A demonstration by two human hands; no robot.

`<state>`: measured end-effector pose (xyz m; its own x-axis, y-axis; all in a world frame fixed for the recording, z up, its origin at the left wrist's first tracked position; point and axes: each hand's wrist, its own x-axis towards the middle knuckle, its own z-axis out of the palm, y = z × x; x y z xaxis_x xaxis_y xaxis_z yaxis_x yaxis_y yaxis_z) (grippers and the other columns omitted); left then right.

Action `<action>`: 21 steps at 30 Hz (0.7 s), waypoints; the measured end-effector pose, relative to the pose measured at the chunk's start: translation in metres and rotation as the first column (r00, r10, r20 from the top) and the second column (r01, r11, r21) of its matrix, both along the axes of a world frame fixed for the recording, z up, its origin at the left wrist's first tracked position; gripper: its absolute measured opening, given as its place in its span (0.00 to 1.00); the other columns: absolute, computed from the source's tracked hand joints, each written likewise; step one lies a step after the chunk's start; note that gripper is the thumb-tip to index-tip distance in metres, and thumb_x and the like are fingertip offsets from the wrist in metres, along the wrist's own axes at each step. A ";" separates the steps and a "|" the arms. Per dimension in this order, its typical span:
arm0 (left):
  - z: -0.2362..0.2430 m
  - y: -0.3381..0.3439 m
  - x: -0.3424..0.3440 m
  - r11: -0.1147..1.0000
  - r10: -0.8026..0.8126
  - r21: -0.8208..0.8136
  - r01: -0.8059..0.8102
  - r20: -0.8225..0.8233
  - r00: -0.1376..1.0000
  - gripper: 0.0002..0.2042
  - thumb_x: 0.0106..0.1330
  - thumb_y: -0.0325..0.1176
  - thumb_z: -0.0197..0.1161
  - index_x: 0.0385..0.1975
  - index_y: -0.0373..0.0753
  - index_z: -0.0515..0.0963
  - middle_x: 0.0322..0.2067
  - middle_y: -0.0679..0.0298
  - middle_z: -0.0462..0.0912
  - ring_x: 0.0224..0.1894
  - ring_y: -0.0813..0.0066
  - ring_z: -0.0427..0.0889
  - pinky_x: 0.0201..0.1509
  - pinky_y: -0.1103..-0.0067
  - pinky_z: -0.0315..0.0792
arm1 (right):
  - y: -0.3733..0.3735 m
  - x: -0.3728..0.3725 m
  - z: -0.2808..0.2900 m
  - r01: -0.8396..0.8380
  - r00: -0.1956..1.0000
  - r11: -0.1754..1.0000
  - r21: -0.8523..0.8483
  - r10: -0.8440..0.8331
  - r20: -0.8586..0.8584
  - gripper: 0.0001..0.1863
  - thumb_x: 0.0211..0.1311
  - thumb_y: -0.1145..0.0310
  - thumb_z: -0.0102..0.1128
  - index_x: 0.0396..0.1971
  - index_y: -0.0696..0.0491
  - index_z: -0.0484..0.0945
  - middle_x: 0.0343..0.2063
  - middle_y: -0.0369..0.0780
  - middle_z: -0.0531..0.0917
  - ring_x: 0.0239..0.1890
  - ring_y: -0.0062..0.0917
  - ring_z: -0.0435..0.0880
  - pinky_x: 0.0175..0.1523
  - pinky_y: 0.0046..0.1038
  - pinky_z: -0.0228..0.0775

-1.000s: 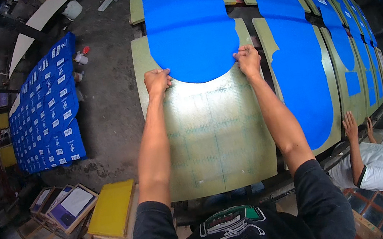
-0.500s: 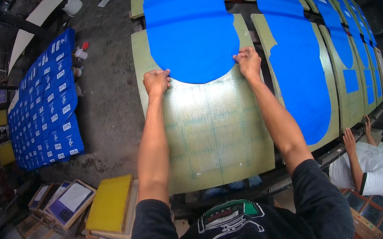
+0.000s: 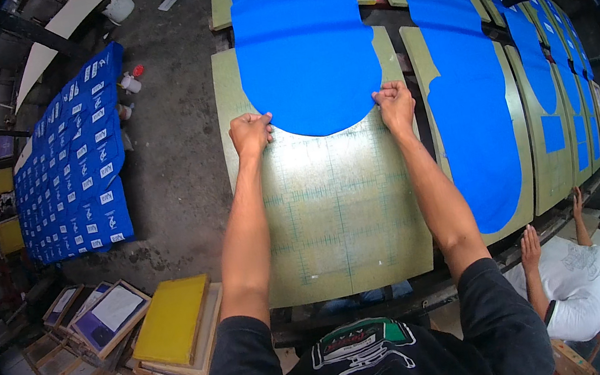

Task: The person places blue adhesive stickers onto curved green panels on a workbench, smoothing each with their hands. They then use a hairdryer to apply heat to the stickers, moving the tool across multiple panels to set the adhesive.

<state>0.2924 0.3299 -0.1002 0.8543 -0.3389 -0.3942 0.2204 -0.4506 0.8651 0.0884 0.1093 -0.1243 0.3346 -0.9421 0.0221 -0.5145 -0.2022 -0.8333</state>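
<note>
1. We see both hands clamped on the lower curved edge of the blue fabric piece (image 3: 305, 44): the left hand (image 3: 250, 132) pinches its left corner and the right hand (image 3: 394, 99) pinches its right corner, fingers curled shut, well apart from each other.
2. The fabric lies flat on a pale green gridded board (image 3: 340, 212) on the table, its rounded end toward us and a small white label at its far end.
3. No open bins here; the nearest thing to containers is the stack of wooden frames (image 3: 99, 317) on the floor at lower left, with a yellow screen (image 3: 172, 319) lying on top of one pile.
4. On the concrete floor (image 3: 175, 150) to the left, rows of small blue pieces (image 3: 73, 170) are spread out side by side.
5. To the right, another long blue fabric piece (image 3: 474, 113) rests on the neighbouring board, and more boards follow beyond it.
6. A person in a white shirt (image 3: 574, 281) sits low at the right edge of the table, hands raised to its rim.
7. Against half a second ago, our hands keep the same grip on the same corners; the fabric sits in the same place on the board, and the co-worker remains at the right.
</note>
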 end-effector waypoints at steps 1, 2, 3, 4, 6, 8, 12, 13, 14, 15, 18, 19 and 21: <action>0.001 0.000 -0.001 1.000 -0.002 -0.003 0.002 0.000 1.000 0.09 0.57 0.28 0.68 0.19 0.34 0.76 0.15 0.64 0.78 0.13 0.81 0.72 0.16 0.82 0.63 | 0.000 0.000 -0.001 0.004 1.000 1.000 0.002 -0.004 0.005 0.15 0.48 0.72 0.70 0.36 0.59 0.77 0.27 0.42 0.85 0.31 0.29 0.85 0.41 0.30 0.75; 0.003 0.000 0.000 1.000 -0.002 -0.009 0.002 0.003 1.000 0.09 0.57 0.28 0.68 0.19 0.34 0.77 0.16 0.64 0.78 0.13 0.81 0.72 0.16 0.82 0.64 | 0.000 0.000 0.000 0.002 1.000 1.000 0.005 -0.002 0.005 0.15 0.48 0.72 0.70 0.36 0.59 0.77 0.27 0.42 0.85 0.31 0.29 0.85 0.41 0.30 0.75; 0.001 0.000 0.000 1.000 0.003 -0.009 -0.003 0.001 1.000 0.09 0.57 0.28 0.69 0.19 0.33 0.77 0.16 0.64 0.78 0.13 0.81 0.72 0.16 0.82 0.64 | 0.001 0.000 0.001 0.000 1.000 1.000 0.008 0.000 0.005 0.15 0.48 0.71 0.70 0.36 0.59 0.77 0.27 0.42 0.85 0.31 0.29 0.85 0.41 0.30 0.75; -0.003 0.000 0.001 1.000 0.008 -0.008 -0.008 -0.001 1.000 0.09 0.57 0.28 0.69 0.20 0.33 0.77 0.16 0.64 0.78 0.13 0.81 0.72 0.16 0.82 0.64 | 0.001 0.000 0.002 -0.002 1.000 1.000 0.011 0.002 0.004 0.15 0.48 0.71 0.70 0.36 0.59 0.77 0.26 0.42 0.85 0.31 0.29 0.85 0.41 0.30 0.75; -0.003 -0.001 0.001 1.000 0.008 -0.001 -0.008 0.002 1.000 0.09 0.57 0.29 0.69 0.20 0.33 0.77 0.16 0.64 0.79 0.13 0.81 0.72 0.16 0.82 0.64 | 0.002 0.000 0.003 0.004 1.000 1.000 0.000 -0.004 0.007 0.15 0.48 0.71 0.70 0.36 0.59 0.77 0.26 0.42 0.85 0.32 0.29 0.85 0.41 0.29 0.75; -0.001 -0.003 0.000 1.000 -0.001 0.009 0.000 0.012 1.000 0.10 0.57 0.29 0.69 0.20 0.33 0.77 0.16 0.64 0.79 0.13 0.82 0.72 0.16 0.82 0.64 | 0.002 0.000 0.002 0.002 1.000 1.000 -0.008 -0.002 0.003 0.16 0.48 0.72 0.70 0.36 0.59 0.77 0.27 0.41 0.85 0.31 0.28 0.84 0.41 0.28 0.74; -0.001 0.001 0.002 1.000 -0.011 -0.003 0.011 0.038 0.999 0.11 0.58 0.33 0.69 0.21 0.32 0.78 0.15 0.62 0.79 0.15 0.78 0.75 0.19 0.78 0.68 | 0.007 0.004 0.006 0.021 0.999 0.999 -0.049 -0.018 0.049 0.17 0.49 0.73 0.69 0.39 0.59 0.75 0.33 0.42 0.83 0.29 0.27 0.82 0.39 0.30 0.74; -0.002 0.003 -0.002 1.000 -0.003 -0.006 0.004 0.130 0.992 0.12 0.59 0.34 0.69 0.21 0.32 0.78 0.15 0.62 0.79 0.15 0.78 0.76 0.20 0.77 0.69 | 0.012 0.005 0.008 0.036 0.996 0.997 -0.067 -0.031 0.078 0.18 0.50 0.72 0.69 0.40 0.59 0.75 0.34 0.43 0.82 0.29 0.29 0.81 0.39 0.32 0.74; 0.003 0.003 -0.006 1.000 0.005 -0.017 -0.001 0.225 0.974 0.13 0.59 0.36 0.68 0.21 0.33 0.78 0.15 0.62 0.78 0.16 0.77 0.76 0.22 0.77 0.70 | 0.016 0.005 0.002 -0.003 0.996 0.985 -0.173 0.019 0.088 0.18 0.51 0.73 0.68 0.42 0.58 0.74 0.39 0.43 0.79 0.31 0.28 0.80 0.39 0.33 0.73; 0.008 0.004 -0.008 1.000 0.016 -0.023 -0.009 0.314 0.949 0.13 0.60 0.37 0.68 0.21 0.33 0.78 0.14 0.63 0.78 0.17 0.77 0.77 0.23 0.76 0.71 | 0.034 0.015 0.020 -0.051 0.976 0.987 -0.151 0.082 0.201 0.17 0.52 0.72 0.68 0.42 0.58 0.75 0.40 0.44 0.79 0.37 0.31 0.80 0.43 0.32 0.73; 0.036 -0.021 -0.020 0.987 -0.010 -0.129 0.092 0.528 0.849 0.14 0.65 0.38 0.63 0.28 0.30 0.79 0.24 0.57 0.82 0.26 0.72 0.80 0.32 0.75 0.74 | 0.073 0.060 0.024 -0.522 0.853 0.761 -0.386 0.479 -0.208 0.27 0.62 0.53 0.56 0.56 0.55 0.72 0.56 0.46 0.74 0.62 0.38 0.69 0.66 0.47 0.54; 0.037 -0.036 -0.014 0.971 -0.001 -0.187 0.147 0.614 0.789 0.14 0.66 0.38 0.62 0.31 0.29 0.79 0.27 0.56 0.83 0.28 0.72 0.80 0.33 0.75 0.74 | 0.088 0.078 0.012 -0.627 0.777 0.683 -0.374 0.516 -0.360 0.31 0.63 0.50 0.52 0.61 0.53 0.67 0.62 0.45 0.69 0.66 0.37 0.62 0.68 0.51 0.47; 0.018 -0.053 0.007 0.961 -0.233 0.044 0.273 0.659 0.715 0.22 0.70 0.45 0.53 0.50 0.30 0.74 0.51 0.47 0.76 0.54 0.56 0.74 0.59 0.65 0.65 | 0.098 0.107 0.001 -0.773 0.623 0.551 -0.314 0.564 -0.543 0.36 0.64 0.46 0.46 0.68 0.51 0.59 0.68 0.42 0.60 0.72 0.36 0.53 0.71 0.55 0.37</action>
